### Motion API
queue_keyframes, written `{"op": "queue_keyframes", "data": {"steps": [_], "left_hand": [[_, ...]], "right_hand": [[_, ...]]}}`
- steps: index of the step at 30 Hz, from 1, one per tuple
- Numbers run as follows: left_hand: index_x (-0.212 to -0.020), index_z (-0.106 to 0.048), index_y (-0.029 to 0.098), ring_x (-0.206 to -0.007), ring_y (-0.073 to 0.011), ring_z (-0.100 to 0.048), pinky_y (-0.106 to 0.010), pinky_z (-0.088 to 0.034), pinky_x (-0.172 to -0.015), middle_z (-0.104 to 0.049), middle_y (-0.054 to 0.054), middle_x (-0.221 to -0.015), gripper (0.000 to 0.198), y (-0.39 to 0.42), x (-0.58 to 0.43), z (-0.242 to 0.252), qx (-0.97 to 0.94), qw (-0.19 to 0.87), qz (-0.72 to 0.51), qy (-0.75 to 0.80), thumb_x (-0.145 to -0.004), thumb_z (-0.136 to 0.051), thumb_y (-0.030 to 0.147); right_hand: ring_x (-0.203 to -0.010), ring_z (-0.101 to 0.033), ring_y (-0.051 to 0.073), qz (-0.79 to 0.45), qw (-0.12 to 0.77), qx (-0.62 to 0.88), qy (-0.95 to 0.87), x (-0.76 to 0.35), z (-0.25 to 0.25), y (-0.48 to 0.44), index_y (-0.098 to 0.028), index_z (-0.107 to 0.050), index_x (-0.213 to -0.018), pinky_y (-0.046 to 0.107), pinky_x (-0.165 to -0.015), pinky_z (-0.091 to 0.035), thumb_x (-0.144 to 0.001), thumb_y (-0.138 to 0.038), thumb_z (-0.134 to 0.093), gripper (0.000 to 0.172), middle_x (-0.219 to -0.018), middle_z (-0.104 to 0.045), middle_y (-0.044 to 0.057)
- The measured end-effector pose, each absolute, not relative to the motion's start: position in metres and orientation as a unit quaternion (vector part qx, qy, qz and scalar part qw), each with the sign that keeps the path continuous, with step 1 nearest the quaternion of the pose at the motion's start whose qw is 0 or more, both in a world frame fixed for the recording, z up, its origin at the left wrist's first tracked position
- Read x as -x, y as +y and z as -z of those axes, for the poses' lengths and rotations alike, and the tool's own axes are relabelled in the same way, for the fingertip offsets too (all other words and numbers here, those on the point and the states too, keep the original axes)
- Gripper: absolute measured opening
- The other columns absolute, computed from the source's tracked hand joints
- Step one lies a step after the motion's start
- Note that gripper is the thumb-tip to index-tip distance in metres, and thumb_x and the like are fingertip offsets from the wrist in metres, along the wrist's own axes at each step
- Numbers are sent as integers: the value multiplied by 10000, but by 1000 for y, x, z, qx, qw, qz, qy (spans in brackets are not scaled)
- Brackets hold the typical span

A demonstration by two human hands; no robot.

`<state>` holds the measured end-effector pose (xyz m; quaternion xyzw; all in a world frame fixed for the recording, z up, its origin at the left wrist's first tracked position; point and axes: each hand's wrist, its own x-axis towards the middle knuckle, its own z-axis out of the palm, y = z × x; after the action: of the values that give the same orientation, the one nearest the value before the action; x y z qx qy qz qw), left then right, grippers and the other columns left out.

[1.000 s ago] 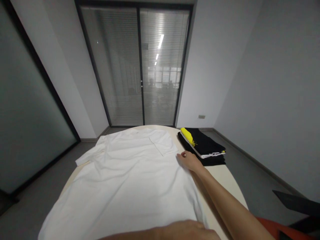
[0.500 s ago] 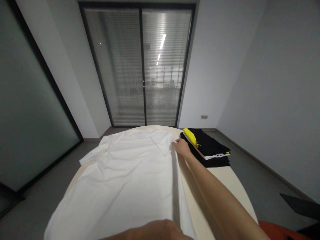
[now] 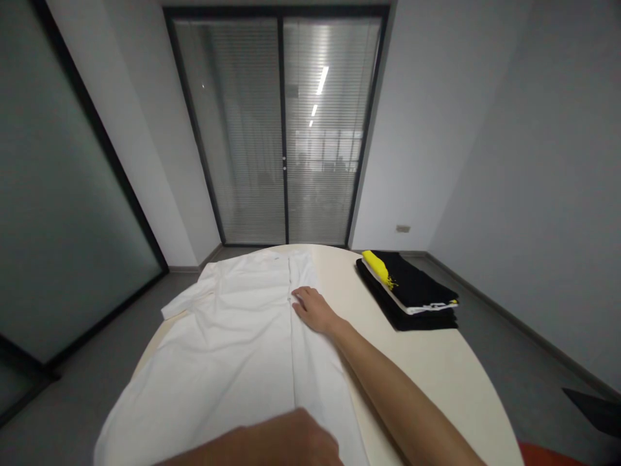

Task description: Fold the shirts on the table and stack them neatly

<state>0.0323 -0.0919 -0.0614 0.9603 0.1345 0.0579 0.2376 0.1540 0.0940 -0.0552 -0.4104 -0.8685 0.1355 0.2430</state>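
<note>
A white T-shirt (image 3: 242,323) lies spread over the round table, its right side folded inward as a long strip. The strip's free edge runs lengthwise down the shirt. My right hand (image 3: 313,309) rests palm down on this strip, fingers stretched out, with the fingertips at the free edge. Low in the picture, close to me, my left hand (image 3: 295,440) is curled over the lower end of the same strip; its fingertips are hidden under the hand and by the picture's edge. One sleeve of the shirt sticks out at the far left.
A stack of folded black clothes (image 3: 417,285) with a white layer and a yellow piece (image 3: 378,266) stands on the table's right side. Pale tabletop (image 3: 436,375) shows right of my forearm. Beyond the table are a glass door (image 3: 286,129) with blinds and white walls.
The T-shirt's right side, sleeve included, has been carried left and laid over onto the shirt. My right hand moved left with it and let go; my left hand shifted slightly left.
</note>
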Motion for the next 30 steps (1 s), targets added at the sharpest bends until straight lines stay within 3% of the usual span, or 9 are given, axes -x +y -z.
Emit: {"op": "queue_keyframes", "data": {"steps": [2,3,5,7,11,15,20,23,30], "left_hand": [[-882,-609,238,-832,-186,-606,-332,-488,-793,-689,-12,-884,238,-81,-23,37,-967,168,-113,155,-874,-636,474],[-1008,-615,234,-946,-213,-607,-376,-477,-896,-690,-46,-1036,265,-75,-18,29,-956,140,-147,211,-873,-631,462],[-1230,-566,219,-1223,-282,-517,-473,-393,-1067,-589,-111,-1331,389,-65,-8,23,-929,94,-175,311,-893,-606,409],[-1348,-499,202,-1366,-301,-403,-511,-339,-1130,-463,-142,-1484,451,-57,0,28,-899,75,-180,393,-931,-550,366],[-1338,-517,211,-1337,-261,-448,-457,-404,-1100,-495,-116,-1461,398,-38,3,40,-858,59,-194,472,-962,-497,341],[-1260,-606,204,-1275,-278,-500,-451,-412,-1071,-567,-108,-1387,354,-8,1,37,-804,-11,-199,561,-976,-457,354],[-1473,-466,209,-1458,-388,-292,-534,-246,-1164,-363,-140,-1582,592,27,3,50,-734,-36,-144,663,-970,-418,518],[-1555,-327,229,-1492,-401,-208,-541,-215,-1173,-281,-122,-1625,679,33,3,62,-729,2,-103,677,-974,-350,577],[-1585,-241,202,-1509,-413,-109,-557,-156,-1190,-180,-148,-1648,734,33,-5,60,-729,22,-63,681,-975,-283,609]], "right_hand": [[-1362,-435,267,-100,235,407,-877,-157,59,90,-127,-515,-1397,423,-1145,-315,-979,-321,-482,462,-1459,-505,170],[-1409,-383,272,-94,229,407,-879,-158,61,90,-123,-494,-1422,438,-1176,-273,-987,-337,-470,486,-1504,-459,170],[-1438,-351,265,-105,228,407,-878,-159,63,93,-118,-498,-1426,434,-1198,-245,-1001,-347,-441,486,-1525,-441,163],[-1404,-409,236,-130,250,402,-871,-162,64,97,-116,-532,-1393,394,-1183,-285,-1015,-321,-401,449,-1486,-496,152],[-1238,-552,187,-151,317,422,-836,-168,64,102,-129,-596,-1299,313,-1100,-384,-997,-230,-400,374,-1326,-628,120],[-1256,-511,204,-97,307,466,-824,-168,60,95,-155,-626,-1258,318,-1092,-365,-970,-218,-457,340,-1318,-625,110],[-1291,-457,288,-45,240,588,-771,-170,53,88,-231,-585,-1357,399,-1024,-384,-980,-348,-477,409,-1412,-550,124],[-1307,-438,303,-50,210,601,-769,-172,51,87,-291,-611,-1338,414,-1015,-365,-987,-381,-470,389,-1395,-568,97],[-1182,-548,271,-62,178,622,-760,-171,39,90,-221,-684,-1165,395,-942,-374,-960,-297,-507,281,-1334,-609,112]]}}
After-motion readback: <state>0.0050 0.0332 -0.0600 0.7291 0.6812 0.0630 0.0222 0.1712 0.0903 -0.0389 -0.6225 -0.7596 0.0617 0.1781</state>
